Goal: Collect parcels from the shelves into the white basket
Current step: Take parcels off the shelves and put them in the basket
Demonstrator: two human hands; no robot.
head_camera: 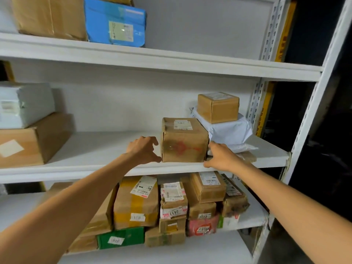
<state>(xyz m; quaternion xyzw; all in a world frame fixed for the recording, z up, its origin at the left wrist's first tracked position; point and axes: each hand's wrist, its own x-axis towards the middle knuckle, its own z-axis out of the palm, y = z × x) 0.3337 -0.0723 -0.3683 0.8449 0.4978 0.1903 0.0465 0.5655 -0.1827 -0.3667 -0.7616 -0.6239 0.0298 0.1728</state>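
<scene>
Your left hand (pixel 142 149) hovers with loosely spread fingers, holding nothing, its thumb at the lower left corner of the red-marked cardboard box (pixel 183 141). Your right hand (pixel 222 157) rests relaxed against the box's right side, below a white poly bag (pixel 228 130). The box sits between your 2 hands on the middle shelf (pixel 95 149).

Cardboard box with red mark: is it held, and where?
No grip yet on the cardboard box: left hand beside its left edge, right hand at its right side.
</scene>
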